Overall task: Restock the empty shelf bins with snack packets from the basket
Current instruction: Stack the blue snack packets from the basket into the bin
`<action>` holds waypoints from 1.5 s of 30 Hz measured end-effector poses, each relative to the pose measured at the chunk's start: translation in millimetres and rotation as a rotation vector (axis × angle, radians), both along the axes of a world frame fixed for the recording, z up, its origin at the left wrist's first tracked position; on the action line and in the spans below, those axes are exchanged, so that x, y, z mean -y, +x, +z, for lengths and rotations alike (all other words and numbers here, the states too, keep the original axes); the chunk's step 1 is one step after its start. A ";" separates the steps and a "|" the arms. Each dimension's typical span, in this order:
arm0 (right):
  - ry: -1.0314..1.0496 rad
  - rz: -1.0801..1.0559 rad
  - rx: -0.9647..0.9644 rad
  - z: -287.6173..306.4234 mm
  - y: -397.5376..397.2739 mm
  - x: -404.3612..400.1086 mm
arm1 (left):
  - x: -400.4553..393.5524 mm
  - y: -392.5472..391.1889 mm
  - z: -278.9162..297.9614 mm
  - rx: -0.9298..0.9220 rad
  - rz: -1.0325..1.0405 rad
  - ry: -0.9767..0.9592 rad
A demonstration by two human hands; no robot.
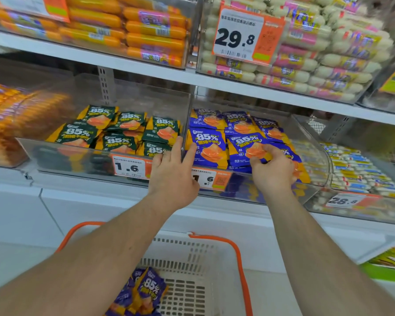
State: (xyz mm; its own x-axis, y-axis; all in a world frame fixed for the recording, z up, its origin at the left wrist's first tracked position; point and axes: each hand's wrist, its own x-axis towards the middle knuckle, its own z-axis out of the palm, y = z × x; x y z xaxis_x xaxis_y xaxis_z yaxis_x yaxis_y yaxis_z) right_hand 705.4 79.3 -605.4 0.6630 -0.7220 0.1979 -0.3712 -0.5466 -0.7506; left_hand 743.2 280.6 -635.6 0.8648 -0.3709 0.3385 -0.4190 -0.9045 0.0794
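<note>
A clear shelf bin (255, 197) on the middle shelf holds several blue snack packets (209, 142). The neighbouring clear bin (55, 156) to its left holds green packets (119, 124). My right hand (273, 169) is inside the blue bin, fingers curled round blue packets at the front right. My left hand (172, 172) rests on the clear divider between the two bins, fingers straddling its edge. Below, a white basket with orange handles (237, 252) holds more blue packets (146, 290), partly hidden by my left forearm.
The upper shelf carries bins of orange sausages (146, 26) and white-and-pink sausages (317, 60) behind a 29.8 price tag (240, 35). More orange sausages (14, 115) lie left, striped sticks (356, 169) right. White cabinet fronts (100, 213) run below the shelf.
</note>
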 end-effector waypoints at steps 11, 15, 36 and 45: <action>-0.118 -0.003 -0.124 2.3 -7.5 -8.0 | -3.3 0.3 5.4 -0.047 -0.038 0.035; -0.123 -0.007 -0.144 -1.0 -7.2 -9.6 | -3.5 1.1 5.9 -0.068 -0.053 0.037; -0.476 0.937 -0.142 -154.4 -6.8 -172.0 | -122.6 -29.8 -51.5 -0.965 -0.237 0.525; 0.300 0.749 -1.174 -411.4 -7.2 -157.1 | -125.2 -14.2 -85.5 -1.065 -0.203 0.500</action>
